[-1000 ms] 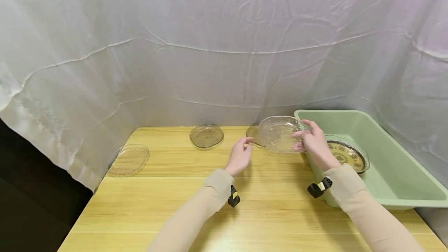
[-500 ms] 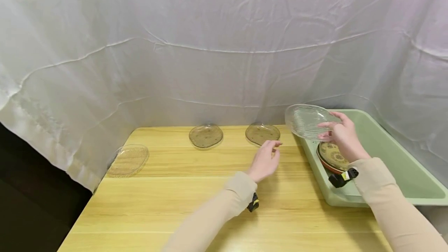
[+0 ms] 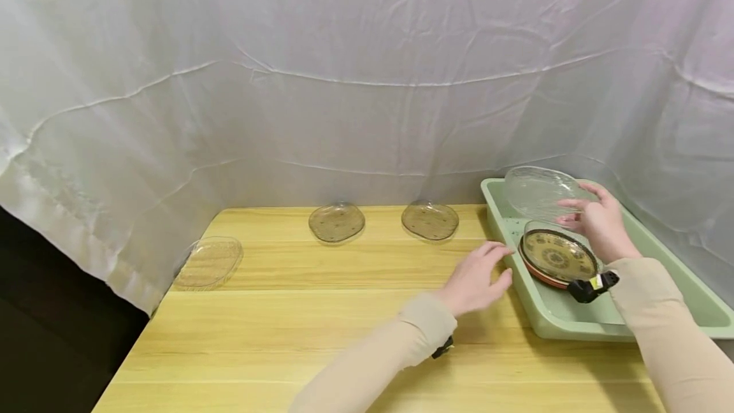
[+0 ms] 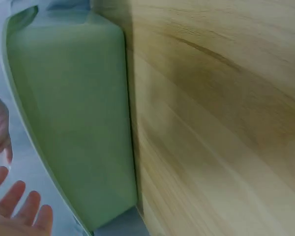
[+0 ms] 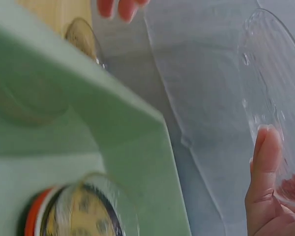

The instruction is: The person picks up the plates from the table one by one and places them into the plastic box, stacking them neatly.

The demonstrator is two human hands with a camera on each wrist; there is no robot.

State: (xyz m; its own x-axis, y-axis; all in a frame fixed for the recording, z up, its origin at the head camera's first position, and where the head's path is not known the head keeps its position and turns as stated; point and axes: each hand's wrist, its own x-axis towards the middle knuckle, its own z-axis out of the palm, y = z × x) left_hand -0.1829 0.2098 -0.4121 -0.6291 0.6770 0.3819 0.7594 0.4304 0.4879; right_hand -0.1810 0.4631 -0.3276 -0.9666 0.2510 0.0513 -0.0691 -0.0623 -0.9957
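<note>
My right hand (image 3: 602,225) grips a clear, ribbed glass plate (image 3: 536,191) by its right edge, above the green tub (image 3: 659,330). In the right wrist view the thumb lies against the near face of that plate (image 5: 273,83), which stands tilted. Below it in the tub, a stack of plates (image 3: 559,257) shows a dark-rimmed, patterned yellow face and an orange-red edge underneath. My left hand (image 3: 476,279) is beside the tub's left wall, fingers extended and holding nothing. In the left wrist view its spread fingertips (image 4: 27,209) show near the tub's rim.
Two brownish glass plates, one left (image 3: 336,222) and one right (image 3: 430,220), lie along the back of the wooden table (image 3: 287,336). Another clear glass plate (image 3: 211,262) lies at the table's left edge. A grey-white curtain (image 3: 367,113) hangs behind and on both sides.
My right hand has carried the clear glass plate rightward, from over the table to over the tub. My left hand has moved right too, up to the tub's side.
</note>
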